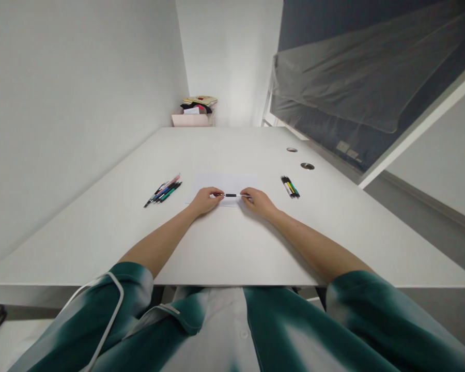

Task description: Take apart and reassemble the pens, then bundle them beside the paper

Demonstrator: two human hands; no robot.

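Note:
Between my two hands a pen [231, 195] with a black middle section lies level, held at both ends above a sheet of white paper [201, 182]. My left hand [207, 200] pinches its left end, and my right hand [256, 201] closes on its right end. The fingers cover both tips of the pen. Left of the paper lies a loose bunch of pens [163, 191] in black, blue, green and pink. To the right, several pens [290, 187] with white, yellow and green parts lie side by side.
All of this is on a long white table [232, 253]. Two round cable holes [307, 166] sit near its right edge. A box [189, 120] with cloth and other items stands beyond the far end. A wall runs along the left; a dark panel [333, 103] borders the right.

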